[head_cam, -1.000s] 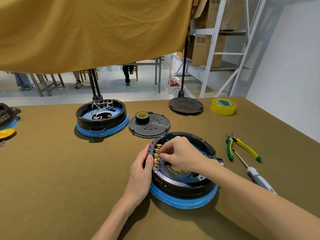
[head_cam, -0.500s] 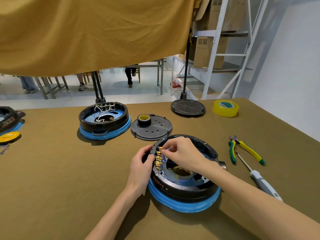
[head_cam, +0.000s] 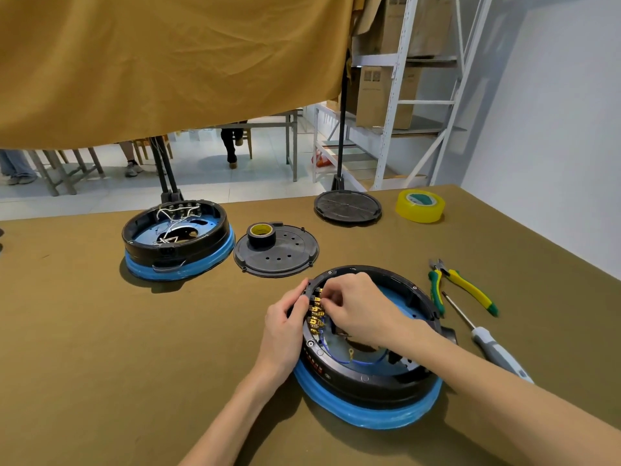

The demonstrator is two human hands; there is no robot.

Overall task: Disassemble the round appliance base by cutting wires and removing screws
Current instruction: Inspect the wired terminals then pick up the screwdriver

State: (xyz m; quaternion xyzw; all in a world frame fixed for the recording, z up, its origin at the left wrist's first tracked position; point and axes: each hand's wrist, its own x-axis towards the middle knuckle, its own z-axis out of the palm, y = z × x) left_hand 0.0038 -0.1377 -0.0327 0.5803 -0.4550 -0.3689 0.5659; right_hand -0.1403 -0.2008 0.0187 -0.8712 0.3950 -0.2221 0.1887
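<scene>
Both hands work at the near appliance base [head_cam: 366,381], which sits on the bench [head_cam: 100,348] right in front of me. With my left hand [head_cam: 285,327] I grip its outer left rim, fingers curled over the edge. With my right hand [head_cam: 361,311] I reach inside, fingertips pinching at the row of brass terminals [head_cam: 316,314] on the left wall; a blue wire [head_cam: 336,354] loops below. Just right of the base lie a screwdriver [head_cam: 494,348] and cutters [head_cam: 463,287]. Farther off sit a black lid [head_cam: 285,260] carrying a tape roll [head_cam: 261,234], a second base [head_cam: 174,243], a dark disc [head_cam: 347,206] and yellow tape [head_cam: 420,206]
</scene>
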